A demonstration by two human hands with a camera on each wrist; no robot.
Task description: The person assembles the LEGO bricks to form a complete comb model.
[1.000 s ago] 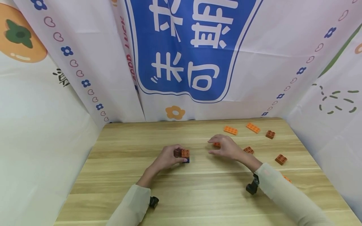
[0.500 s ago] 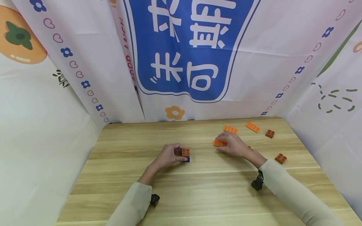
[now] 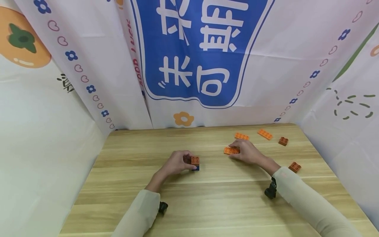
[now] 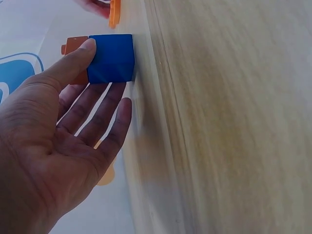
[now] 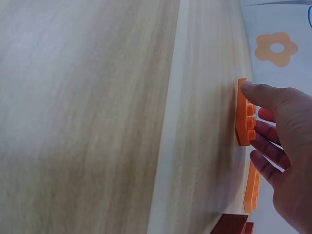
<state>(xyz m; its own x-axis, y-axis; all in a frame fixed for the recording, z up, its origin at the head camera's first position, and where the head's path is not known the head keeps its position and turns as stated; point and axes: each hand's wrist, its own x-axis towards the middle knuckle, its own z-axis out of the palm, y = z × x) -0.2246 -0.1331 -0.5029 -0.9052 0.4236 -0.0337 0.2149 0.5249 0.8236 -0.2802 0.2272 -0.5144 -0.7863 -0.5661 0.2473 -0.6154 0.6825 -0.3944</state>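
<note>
My left hand [image 3: 175,163] holds a small stack at the middle of the table, a brown brick [image 3: 195,160] on top of a blue brick [image 3: 196,168]. The left wrist view has the thumb across the seam where the blue brick [image 4: 112,59] meets the brown one, with fingers behind. To the right, my right hand [image 3: 248,153] pinches a thin orange eight-stud brick [image 3: 231,150] by its edges. In the right wrist view the thumb lies on one end of this orange brick [image 5: 243,117]; it appears to be at the tabletop.
Two more thin orange bricks lie at the back, one orange brick [image 3: 241,136] just beyond the right hand and another orange brick [image 3: 265,134] farther right. A brown brick [image 3: 283,141] and another brown brick [image 3: 294,167] lie at the right. Printed cloth [image 3: 266,82] walls the table [image 3: 142,141].
My right hand has shifted slightly right and its fingers have closed onto the thin orange brick. The left hand and its stack have stayed in nearly the same place.
</note>
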